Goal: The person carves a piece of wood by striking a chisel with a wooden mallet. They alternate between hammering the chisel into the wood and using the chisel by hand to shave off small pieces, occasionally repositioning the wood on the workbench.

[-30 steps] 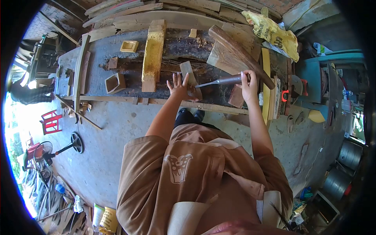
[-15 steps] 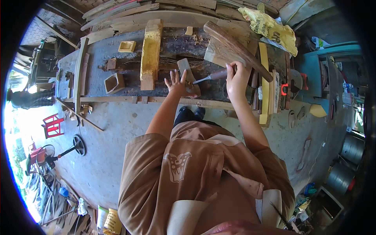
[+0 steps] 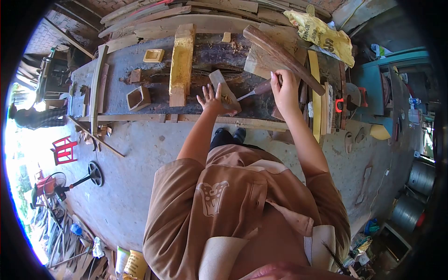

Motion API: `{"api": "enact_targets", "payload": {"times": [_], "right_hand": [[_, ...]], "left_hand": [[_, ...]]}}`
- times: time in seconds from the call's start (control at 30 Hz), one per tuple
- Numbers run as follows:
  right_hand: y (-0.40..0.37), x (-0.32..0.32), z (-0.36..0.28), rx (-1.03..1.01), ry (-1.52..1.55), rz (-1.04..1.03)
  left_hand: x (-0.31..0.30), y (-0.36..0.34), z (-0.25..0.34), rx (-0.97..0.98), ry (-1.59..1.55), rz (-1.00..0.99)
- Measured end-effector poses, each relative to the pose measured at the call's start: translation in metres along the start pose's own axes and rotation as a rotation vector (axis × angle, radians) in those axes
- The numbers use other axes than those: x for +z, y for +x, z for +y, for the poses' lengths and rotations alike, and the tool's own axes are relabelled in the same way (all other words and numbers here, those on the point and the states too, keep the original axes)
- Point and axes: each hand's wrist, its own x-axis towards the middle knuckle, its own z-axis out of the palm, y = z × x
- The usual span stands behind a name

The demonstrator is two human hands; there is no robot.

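A short wooden piece [image 3: 223, 85] lies slanted near the front of the dark workbench [image 3: 161, 103]. My left hand [image 3: 210, 100] rests against its left side, fingers spread. My right hand [image 3: 286, 91] grips the brown handle of a chisel [image 3: 262, 87], its blade pointing left with the tip at the wooden piece's right edge. Just beyond my right hand, a long brown wooden bar [image 3: 284, 57] lies across a broad wooden block [image 3: 262, 64]. Left of my left hand stands a yellowish wooden beam [image 3: 181, 65].
A hollow wooden box [image 3: 138, 98] and a small yellow tray-like block [image 3: 153, 55] sit on the left of the bench. At its right end are upright strips [image 3: 315, 116] and a yellow sack [image 3: 322, 35]. A red stool [image 3: 64, 150] stands on the floor.
The chisel has drawn back slightly to the right, its tip now at the wooden piece's edge instead of over it. My left hand has stayed nearly in place.
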Motion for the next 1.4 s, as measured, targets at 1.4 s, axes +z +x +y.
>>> {"api": "enact_targets", "payload": {"times": [1.4], "right_hand": [[0.026,0.029,-0.011,0.146,-0.271,0.014]], "left_hand": [[-0.003,0.006,-0.003,0.134,0.161,0.042]]}}
